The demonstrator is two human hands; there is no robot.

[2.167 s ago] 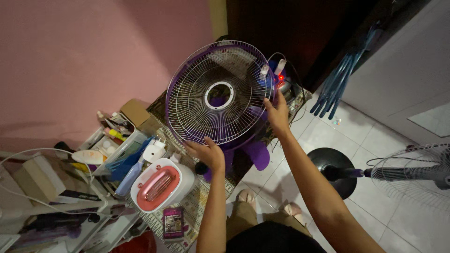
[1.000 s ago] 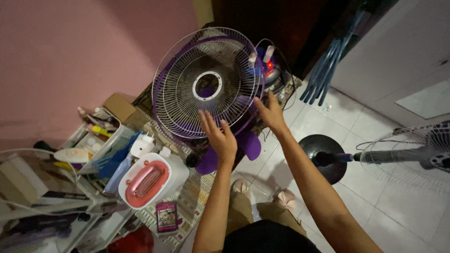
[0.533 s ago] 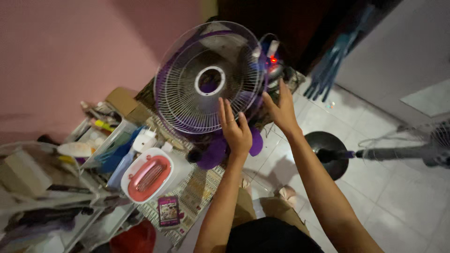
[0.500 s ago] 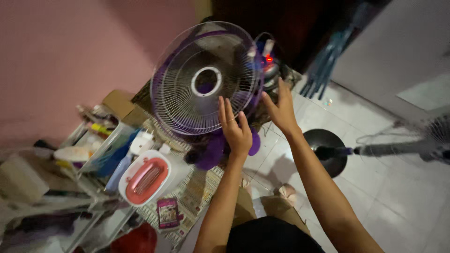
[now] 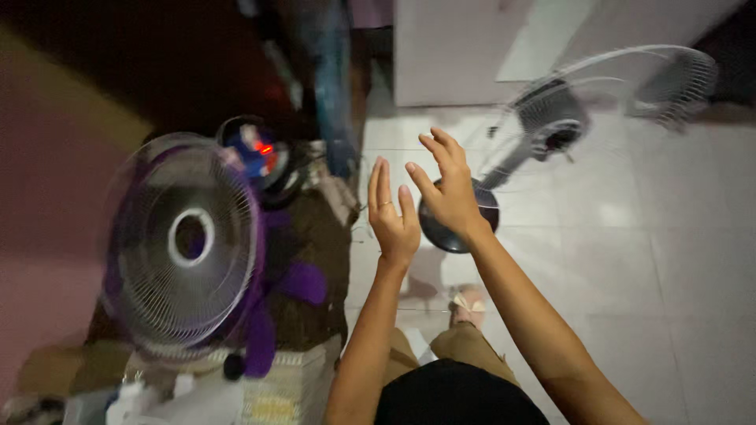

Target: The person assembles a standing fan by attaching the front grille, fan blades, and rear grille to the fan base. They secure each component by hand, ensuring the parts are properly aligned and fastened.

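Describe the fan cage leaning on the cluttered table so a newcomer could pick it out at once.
Start at the dark cluttered table on the left, against the pink wall. Propped upright on it is the round white wire fan guard with a purple rim. Unlike the pale standing fan lying on the tiled floor, it has loose purple blades beside it and no pole.

The round wire fan guard (image 5: pixel 185 244), white with a purple rim and a white centre ring, stood tilted at the left. A purple fan blade (image 5: pixel 303 282) lay just beside it, blurred.

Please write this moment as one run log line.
left hand: open, empty | right hand: open, empty | round purple wire fan guard: on table, untouched
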